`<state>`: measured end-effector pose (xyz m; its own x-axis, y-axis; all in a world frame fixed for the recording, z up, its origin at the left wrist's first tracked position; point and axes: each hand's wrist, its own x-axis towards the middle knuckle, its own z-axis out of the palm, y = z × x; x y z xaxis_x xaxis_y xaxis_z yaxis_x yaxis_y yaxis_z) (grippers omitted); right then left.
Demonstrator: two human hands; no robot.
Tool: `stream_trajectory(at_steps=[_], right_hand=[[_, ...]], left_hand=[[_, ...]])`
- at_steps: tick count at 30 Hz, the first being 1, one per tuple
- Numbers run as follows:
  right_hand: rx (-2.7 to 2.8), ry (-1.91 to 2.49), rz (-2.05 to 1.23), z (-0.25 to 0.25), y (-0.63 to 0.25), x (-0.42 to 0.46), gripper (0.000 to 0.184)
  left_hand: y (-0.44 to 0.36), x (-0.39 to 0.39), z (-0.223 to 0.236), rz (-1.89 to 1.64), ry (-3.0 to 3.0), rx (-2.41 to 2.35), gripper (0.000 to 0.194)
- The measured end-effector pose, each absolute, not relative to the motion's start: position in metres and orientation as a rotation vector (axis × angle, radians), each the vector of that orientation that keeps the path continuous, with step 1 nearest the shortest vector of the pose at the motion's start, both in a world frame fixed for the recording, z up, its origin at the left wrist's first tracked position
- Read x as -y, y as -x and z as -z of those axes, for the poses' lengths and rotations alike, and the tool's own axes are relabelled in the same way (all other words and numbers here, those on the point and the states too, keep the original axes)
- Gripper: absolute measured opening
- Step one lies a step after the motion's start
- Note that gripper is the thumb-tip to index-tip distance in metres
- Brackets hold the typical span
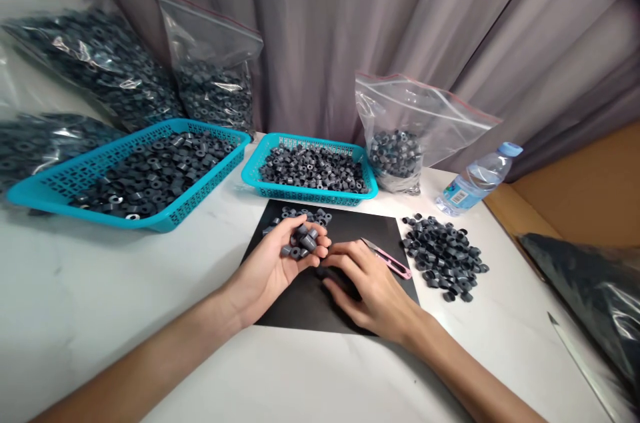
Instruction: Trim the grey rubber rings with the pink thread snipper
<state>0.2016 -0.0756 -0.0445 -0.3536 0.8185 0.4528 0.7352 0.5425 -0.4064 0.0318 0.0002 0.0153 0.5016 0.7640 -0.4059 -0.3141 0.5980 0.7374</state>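
Watching through the head camera: small cluster of grey rings (309, 243) cupped in the left hand (285, 255), palm up, fingers curled loosely around them. Right hand (367, 286) just beside it, palm down, fingers bent, thumb apart from them; a dark piece (321, 271) shows by its fingertips, but I cannot tell whether it is pinched, nor whether the two hands touch. Both over a black mat (295, 310); loose rings (321, 216) on it just beyond the left hand. I note pink snips (400, 269) just right of the right hand, a heap of dark pieces (443, 256) farther right. Ahead of the hands, a blue basket (310, 195) of rings; ahead and right, a clear bag (395, 153), then a water bottle (473, 183).
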Motion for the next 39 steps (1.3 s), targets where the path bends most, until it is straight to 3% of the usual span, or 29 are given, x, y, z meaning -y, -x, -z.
stream_trajectory(at_steps=[3, 18, 27, 35, 39], right_hand=[[2.274, 1.210, -0.193, 0.044, -0.202, 0.076, 0.028], [1.835, 1.242, -0.269, 0.050, -0.206, 0.073, 0.013], [1.705, 1.291, -0.220, 0.052, -0.207, 0.073, 0.020], [1.351, 1.322, -0.618, 0.044, -0.203, 0.088, 0.014], [1.434, 1.262, -0.628, 0.036, -0.203, 0.096, 0.016]], left_hand=[[-0.032, -0.001, -0.014, -0.730, -0.614, -0.789, 0.026], [-0.032, 0.005, -0.011, -0.621, -0.678, -0.666, 0.030], [-0.033, 0.014, -0.002, -0.487, -0.536, -0.624, 0.035], [-0.041, 0.028, 0.008, -0.469, -0.459, -0.570, 0.036], [-0.042, 0.026, 0.012, -0.438, -0.495, -0.612, 0.035]])
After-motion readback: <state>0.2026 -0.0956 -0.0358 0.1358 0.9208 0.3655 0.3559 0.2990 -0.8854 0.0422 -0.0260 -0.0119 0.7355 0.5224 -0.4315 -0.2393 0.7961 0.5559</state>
